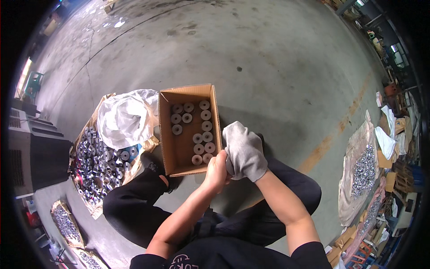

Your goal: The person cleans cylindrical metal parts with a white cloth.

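Grey glove (pixel 246 144): worn on the right hand (pixel 245 154), just beyond the near right corner of the cardboard box (pixel 164 134). The glove's long axis runs from its cuff at the wrist, away from the person and slightly left; the finger end points forward along the box's right side. Whether the fingers inside are together or apart cannot be told.

Left hand (pixel 217 172): bare, set against the left side of the glove, thumb uppermost. Whether it is clamped on the fabric or on a small item cannot be told. In this view it overlaps the box's near right corner; contact there is not determinable.

Box: open at the top, long axis running away from the person, far end leaning slightly left. Round metal pieces (pixel 206 126) stand inside with centre holes facing up, in one group at far left and a longer one along the right wall. Cardboard bottom shows between the groups and at near left.

Surroundings: a white plastic bag (pixel 125 119) crowds the left wall, above a heap of metal parts (pixel 105 163). The left leg (pixel 136 199) bounds the near left side. Concrete floor (pixel 277 67) extends past the far edge and rightward.
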A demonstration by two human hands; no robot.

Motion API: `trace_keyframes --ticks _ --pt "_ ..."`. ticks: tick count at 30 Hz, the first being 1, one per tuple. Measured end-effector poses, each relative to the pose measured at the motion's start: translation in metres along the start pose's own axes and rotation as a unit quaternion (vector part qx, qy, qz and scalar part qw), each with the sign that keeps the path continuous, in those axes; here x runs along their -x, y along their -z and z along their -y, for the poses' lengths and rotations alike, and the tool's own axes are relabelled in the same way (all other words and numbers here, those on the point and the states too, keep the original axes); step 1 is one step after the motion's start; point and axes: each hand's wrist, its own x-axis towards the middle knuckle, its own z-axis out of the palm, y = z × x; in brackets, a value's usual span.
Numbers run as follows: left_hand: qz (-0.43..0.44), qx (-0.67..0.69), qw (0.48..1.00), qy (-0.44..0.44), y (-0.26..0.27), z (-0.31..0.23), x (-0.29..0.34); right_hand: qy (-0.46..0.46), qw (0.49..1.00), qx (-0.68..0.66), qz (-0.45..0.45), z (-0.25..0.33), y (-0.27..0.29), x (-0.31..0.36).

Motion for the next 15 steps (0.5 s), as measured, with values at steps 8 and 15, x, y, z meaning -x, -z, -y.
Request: trace_keyframes --ticks 8,15 --pt "0.314 0.314 0.883 0.155 0.03 -0.015 -0.013 0.069 0.996 -0.032 -0.049 -0.021 0.014 -0.01" --pt "0.297 0.35 0.868 0.189 0.021 -0.02 -0.014 0.201 0.976 -0.011 -0.086 -0.015 0.045 -0.024"
